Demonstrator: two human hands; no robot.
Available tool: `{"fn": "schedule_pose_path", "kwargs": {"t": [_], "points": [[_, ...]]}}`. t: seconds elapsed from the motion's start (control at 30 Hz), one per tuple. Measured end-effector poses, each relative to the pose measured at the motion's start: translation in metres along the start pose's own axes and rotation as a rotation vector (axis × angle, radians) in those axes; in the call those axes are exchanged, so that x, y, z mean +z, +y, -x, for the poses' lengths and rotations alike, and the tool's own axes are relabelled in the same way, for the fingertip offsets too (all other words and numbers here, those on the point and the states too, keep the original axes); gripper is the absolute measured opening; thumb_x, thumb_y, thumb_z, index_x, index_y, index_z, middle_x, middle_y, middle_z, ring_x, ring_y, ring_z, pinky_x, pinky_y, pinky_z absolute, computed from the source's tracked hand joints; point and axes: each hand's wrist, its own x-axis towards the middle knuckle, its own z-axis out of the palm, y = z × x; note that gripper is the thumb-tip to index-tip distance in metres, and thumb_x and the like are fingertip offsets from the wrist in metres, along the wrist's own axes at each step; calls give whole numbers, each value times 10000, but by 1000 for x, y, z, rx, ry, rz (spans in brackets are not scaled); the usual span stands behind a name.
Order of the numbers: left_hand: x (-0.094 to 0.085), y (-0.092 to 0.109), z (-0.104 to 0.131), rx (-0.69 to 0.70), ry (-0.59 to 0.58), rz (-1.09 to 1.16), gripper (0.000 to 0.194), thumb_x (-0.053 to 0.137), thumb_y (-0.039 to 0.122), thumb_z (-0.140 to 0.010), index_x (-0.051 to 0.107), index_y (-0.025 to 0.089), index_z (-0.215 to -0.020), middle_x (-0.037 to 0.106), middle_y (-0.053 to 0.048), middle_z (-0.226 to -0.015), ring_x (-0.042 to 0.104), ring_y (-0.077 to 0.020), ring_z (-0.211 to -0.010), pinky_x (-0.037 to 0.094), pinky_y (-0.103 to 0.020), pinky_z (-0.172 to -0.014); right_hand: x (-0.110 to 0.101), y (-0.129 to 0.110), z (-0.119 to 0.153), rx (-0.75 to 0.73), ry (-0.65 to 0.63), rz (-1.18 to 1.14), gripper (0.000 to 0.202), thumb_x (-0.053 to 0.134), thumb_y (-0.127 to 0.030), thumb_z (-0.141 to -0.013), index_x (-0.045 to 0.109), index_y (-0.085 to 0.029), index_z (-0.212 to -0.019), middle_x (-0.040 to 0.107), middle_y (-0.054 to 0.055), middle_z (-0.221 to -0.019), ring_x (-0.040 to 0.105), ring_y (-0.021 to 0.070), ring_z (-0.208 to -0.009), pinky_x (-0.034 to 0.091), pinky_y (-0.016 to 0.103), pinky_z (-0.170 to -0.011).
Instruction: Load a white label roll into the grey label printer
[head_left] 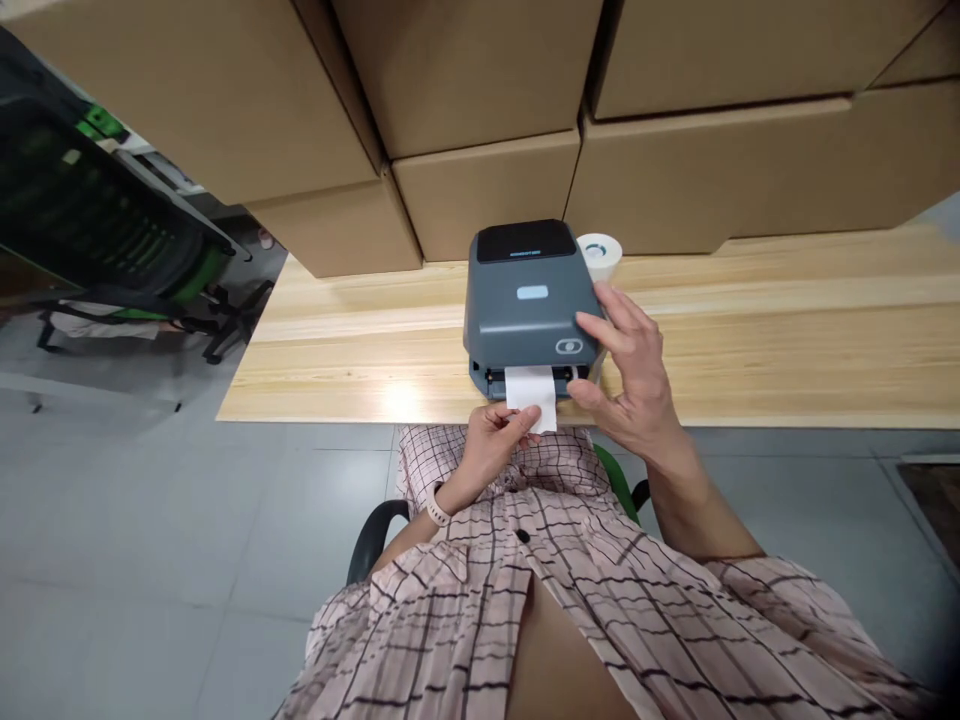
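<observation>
A dark grey label printer (499, 300) sits near the front edge of the wooden table, its lid lowered but a gap showing at the front. Out of that gap hangs a white strip of label paper (531, 388). My left hand (495, 435) pinches the strip's free end, thumb on top. On the printer's right side rests my right hand (634, 375), fingers spread over the lid's edge and thumb by the front slot. Behind the printer's right corner stands a white paper roll (601, 258), partly hidden by the printer.
Stacked cardboard boxes (487, 185) line the back of the table (345, 350). An office chair (112, 220) is off to the left on the grey tiled floor (300, 500). Close below me is the table's front edge, with a chair armrest (375, 535) at my left side.
</observation>
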Motion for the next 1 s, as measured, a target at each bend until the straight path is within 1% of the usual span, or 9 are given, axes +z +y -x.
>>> {"fn": "schedule_pose_path", "kwargs": {"t": [0.17, 0.3, 0.5, 0.67, 0.77, 0.8, 0.87, 0.93, 1.0], "points": [[-1, 0, -2, 11, -3, -3, 509, 866, 674, -698, 759, 180, -643, 708, -21, -597, 618, -132, -529, 484, -266, -525, -6, 11, -42, -84, 7, -32, 706, 438, -722, -1028, 331, -414, -1654, 333, 49, -1770, 351, 389, -1612, 322, 664, -1282], [-1, 0, -2, 38, -3, -21, 518, 857, 677, -706, 753, 179, -614, 695, -17, -570, 592, -129, -516, 487, -269, -532, -3, 22, -98, -147, 36, -7, 734, 398, -756, -1027, 393, -334, -1628, 402, 101, -1728, 368, 391, -1603, 288, 657, -1298], [-1, 3, 0, 57, -1, -29, 506, 858, 665, -716, 751, 179, -624, 690, -15, -576, 590, -137, -502, 468, -268, -493, 7, 50, -174, -55, 127, -53, 648, 454, -719, -1040, 383, -389, -1593, 384, 26, -1741, 376, 295, -1589, 304, 582, -1317], [0, 2, -2, 59, 4, -37, 522, 850, 686, -712, 744, 182, -626, 689, -19, -577, 593, -146, -505, 455, -271, -480, 5, 71, -217, -1, 47, -62, 766, 531, -702, -1029, 311, -272, -1623, 292, 85, -1781, 259, 279, -1642, 207, 572, -1345], [2, -2, -4, 71, 3, -61, 543, 824, 700, -737, 732, 178, -619, 682, -21, -568, 580, -141, -497, 444, -269, -481, 2, 63, -201, -100, 85, 103, 841, 699, -587, -980, 337, -226, -1648, 203, 141, -1804, 245, 344, -1653, 203, 600, -1335], [1, -2, -4, 79, -1, -80, 552, 804, 706, -758, 728, 177, -619, 678, -21, -564, 573, -139, -492, 436, -267, -478, 3, 58, -187, -162, 110, 146, 763, 705, -523, -989, 399, -233, -1625, 260, 143, -1788, 306, 346, -1630, 246, 598, -1320], [-3, 0, -1, 121, -13, -161, 561, 750, 694, -820, 715, 177, -605, 656, -15, -540, 549, -129, -476, 409, -259, -467, 9, 50, -153, -281, 86, 150, 472, 608, -403, -1044, 570, -276, -1497, 547, 114, -1631, 538, 310, -1481, 370, 579, -1257], [-13, 8, 5, 214, -36, -321, 531, 728, 628, -872, 705, 180, -589, 629, -2, -515, 514, -111, -467, 370, -245, -461, 19, 48, -117, -304, -128, 116, 348, 491, -309, -1075, 668, -294, -1374, 780, 63, -1316, 733, 265, -1178, 435, 578, -1197], [-26, 23, 8, 338, -24, -480, 459, 732, 535, -900, 713, 185, -603, 626, 10, -516, 482, -93, -464, 334, -229, -456, 29, 50, -89, -249, -375, 113, 375, 422, -265, -1082, 693, -279, -1341, 827, 49, -1169, 766, 248, -1029, 413, 602, -1202]]}}
